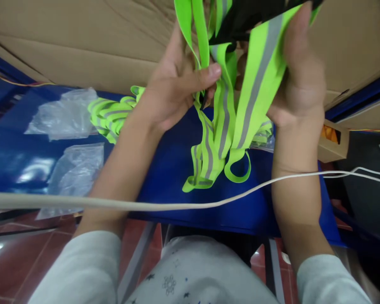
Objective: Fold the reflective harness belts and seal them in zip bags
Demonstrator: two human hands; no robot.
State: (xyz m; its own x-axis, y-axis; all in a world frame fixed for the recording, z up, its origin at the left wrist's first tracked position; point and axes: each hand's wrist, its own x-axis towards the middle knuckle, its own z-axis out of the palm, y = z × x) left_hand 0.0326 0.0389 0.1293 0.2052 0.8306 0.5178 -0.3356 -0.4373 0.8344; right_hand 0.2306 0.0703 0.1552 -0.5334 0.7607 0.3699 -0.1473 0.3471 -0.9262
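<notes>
Neon yellow-green reflective straps [260, 80], each with a grey stripe down the middle, hang between my two raised hands. My left hand [180, 80] is closed on several straps, its thumb pressed over them near a small black part. Around the wide strap on the other side, my right hand [299, 80] is closed with the thumb up along its edge; some of its fingers are hidden behind the strap. Looped lower ends of the straps [205, 169] dangle just above or on the blue table [177, 211]. Black material [250, 17] shows at the top, between the hands.
A pile of similar straps [110, 114] lies left, beside clear plastic bags [63, 114]. More straps in plastic [264, 133] sit behind my right wrist. A white cable [177, 206] crosses in front of my forearms. Cardboard [82, 38] stands behind; a small open box [335, 141] is right.
</notes>
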